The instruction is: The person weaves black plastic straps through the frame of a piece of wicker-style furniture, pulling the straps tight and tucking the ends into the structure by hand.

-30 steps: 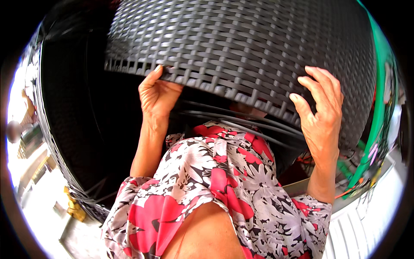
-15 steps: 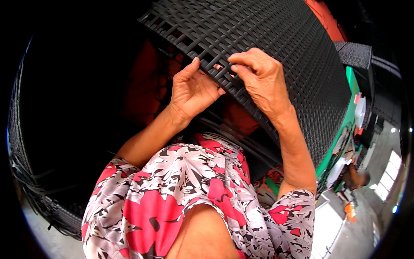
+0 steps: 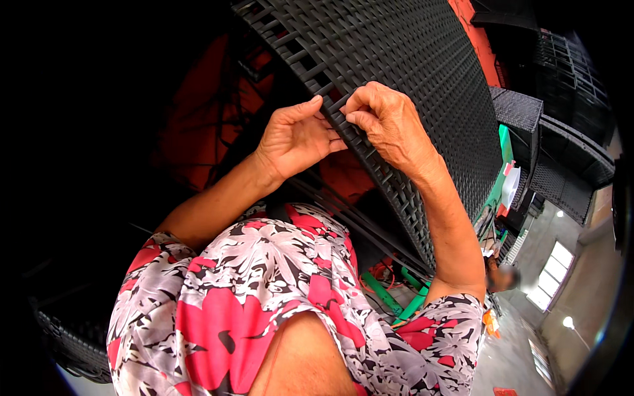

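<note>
A large panel of black woven plastic wicker (image 3: 409,59) slants across the upper middle, with a row of gaps along its near edge. My left hand (image 3: 294,140) is at that edge from the left, thumb up and fingers stretched out, their tips passing under the rim. On the panel's top side, my right hand (image 3: 389,125) pinches thumb and forefinger together right at the edge. Whatever lies between those fingertips is too small to make out; a flat wicker strand is nearby. The fingertips of both hands are close together, on either side of the rim.
Loose dark strands (image 3: 330,198) run under the panel by my lap. Green tubes (image 3: 413,303) lie below my right forearm. Farther right are more black woven pieces (image 3: 518,105), a person (image 3: 502,277) and a bright window (image 3: 551,274). Orange-red surfaces (image 3: 198,125) show behind the panel.
The view has turned, so the panel stands steeper and farther left. My right hand's thumb and forefinger have come closer together at the edge. My left hand stays beside the rim.
</note>
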